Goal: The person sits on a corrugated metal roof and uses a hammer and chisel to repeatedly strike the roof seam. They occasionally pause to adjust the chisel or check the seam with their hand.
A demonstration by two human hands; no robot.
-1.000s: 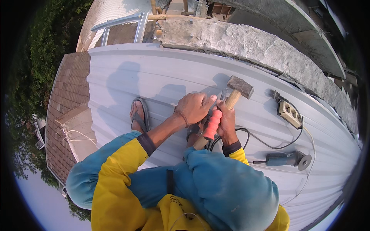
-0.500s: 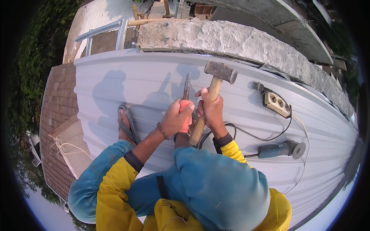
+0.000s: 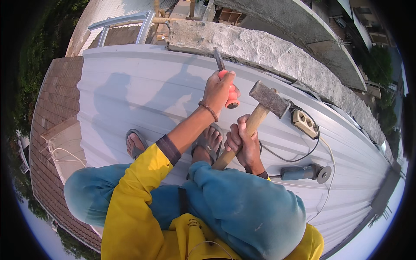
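My left hand (image 3: 216, 91) is closed around the red-gripped handle of a steel chisel (image 3: 219, 58), whose tip points up toward the edge of a rough concrete beam (image 3: 255, 47); whether it touches the concrete I cannot tell. Lower and to the right, my right hand (image 3: 242, 141) grips the wooden handle of a heavy hammer (image 3: 269, 97), its blocky metal head raised beside the chisel's handle. My sandalled feet (image 3: 207, 145) rest on white corrugated metal sheeting (image 3: 134, 86) beneath both hands.
An angle grinder (image 3: 299, 172) lies at my right, near a power strip (image 3: 304, 123) with cables. A metal frame (image 3: 121, 28) stands at the upper left. Brown roof tiles (image 3: 54, 95) and a tree border the sheeting on the left.
My left hand has moved up and forward with the chisel, its tip swung toward the beam. My right hand has lowered, bringing the hammer to the right of the chisel.
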